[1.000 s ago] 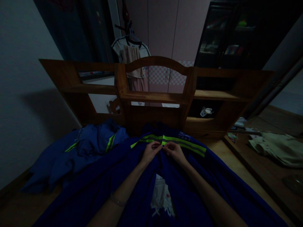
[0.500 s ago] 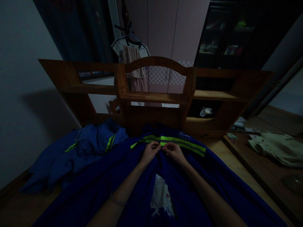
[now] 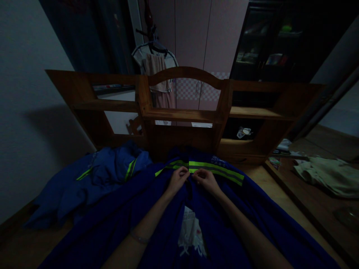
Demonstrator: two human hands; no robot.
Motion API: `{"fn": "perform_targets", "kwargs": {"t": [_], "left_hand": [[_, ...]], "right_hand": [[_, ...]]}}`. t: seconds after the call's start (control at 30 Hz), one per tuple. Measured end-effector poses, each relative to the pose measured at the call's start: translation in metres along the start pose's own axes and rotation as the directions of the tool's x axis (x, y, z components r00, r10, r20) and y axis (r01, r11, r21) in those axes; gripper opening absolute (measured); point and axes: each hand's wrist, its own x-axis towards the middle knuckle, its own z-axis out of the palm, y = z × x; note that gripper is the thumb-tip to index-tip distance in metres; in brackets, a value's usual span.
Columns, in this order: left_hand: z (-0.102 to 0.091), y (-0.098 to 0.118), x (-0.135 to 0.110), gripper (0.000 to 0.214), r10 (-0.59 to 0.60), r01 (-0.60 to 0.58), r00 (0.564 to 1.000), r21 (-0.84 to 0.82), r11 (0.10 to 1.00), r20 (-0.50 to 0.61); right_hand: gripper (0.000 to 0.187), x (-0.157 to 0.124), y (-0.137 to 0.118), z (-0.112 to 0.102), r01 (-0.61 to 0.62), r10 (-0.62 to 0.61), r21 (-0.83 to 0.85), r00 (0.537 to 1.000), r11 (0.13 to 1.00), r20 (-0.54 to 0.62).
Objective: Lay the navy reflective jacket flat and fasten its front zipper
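A dark blue work jacket (image 3: 120, 220) with yellow-green and grey reflective strips is spread out in front of me. At its front opening, just below the chest strip (image 3: 215, 170), both hands are close together. My left hand (image 3: 178, 179) pinches the left front edge between thumb and fingers. Beside it, my right hand (image 3: 206, 180) pinches the right front edge at the end of the strip. Any button or fastener between the fingertips is too dark and small to make out. Lower down, a whitish cloth piece with ragged ends (image 3: 191, 231) shows in the opening.
A wooden headboard with shelves (image 3: 182, 116) stands beyond the jacket. Another blue garment with reflective strips (image 3: 106, 172) lies crumpled on the left. Pale clothing (image 3: 328, 175) lies to the right. Farther back are hung clothes (image 3: 155, 63) and a pink wardrobe (image 3: 193, 37).
The two front edges of the jacket have shifted slightly at the chest strip, and the fingertips have drawn a little apart. Otherwise the hands and surroundings hold their places.
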Motion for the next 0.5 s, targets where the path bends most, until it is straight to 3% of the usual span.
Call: {"fn": "perform_targets", "kwargs": {"t": [0.23, 0.5], "left_hand": [[0.0005, 0.0015, -0.0008, 0.018, -0.006, 0.006, 1.000, -0.011, 1.000, -0.013], [0.0011, 0.0078, -0.0041, 0.018, -0.068, 0.064, 0.997, -0.134, 0.989, -0.023]], "right_hand": [[0.029, 0.0003, 0.0005, -0.0010, 0.000, 0.000, -0.005, 1.000, 1.000, 0.004], [0.029, 0.0005, -0.0001, -0.0004, -0.003, 0.003, -0.021, 1.000, 1.000, -0.008]]}}
